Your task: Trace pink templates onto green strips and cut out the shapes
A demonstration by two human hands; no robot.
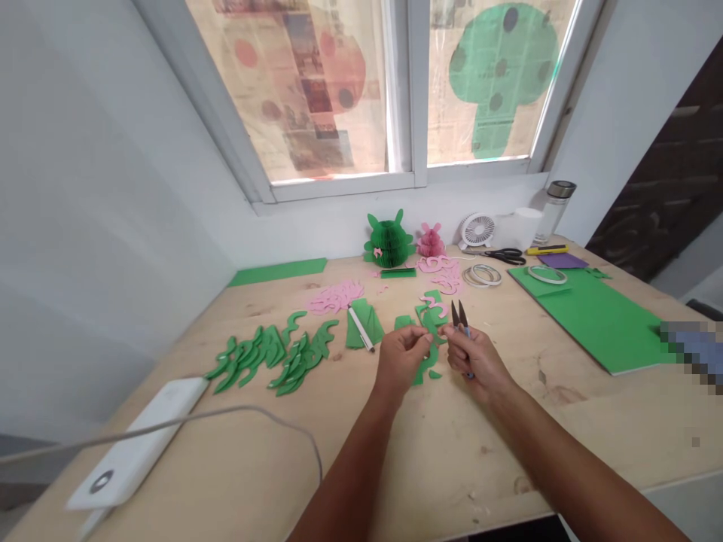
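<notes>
My left hand (400, 357) pinches a green paper piece (434, 322) that hangs down between both hands over the wooden table (429, 459). My right hand (473, 360) grips small blue-handled snips (460, 320), blades pointing up and away, and its fingertips also touch the green piece. Small green scraps (434, 374) lie under the hands. A white pen (360, 328) rests on folded green paper (364, 325) just left of my left hand.
Green cut shapes (271, 352) lie at left, pink cut shapes (334, 296) behind. A white power bank (138, 448) with cable sits near left. Green sheets (599, 316), tape rolls (483, 275), black scissors (505, 256), fan (477, 229), bottle (556, 209) and paper figures (389, 242) stand at back right.
</notes>
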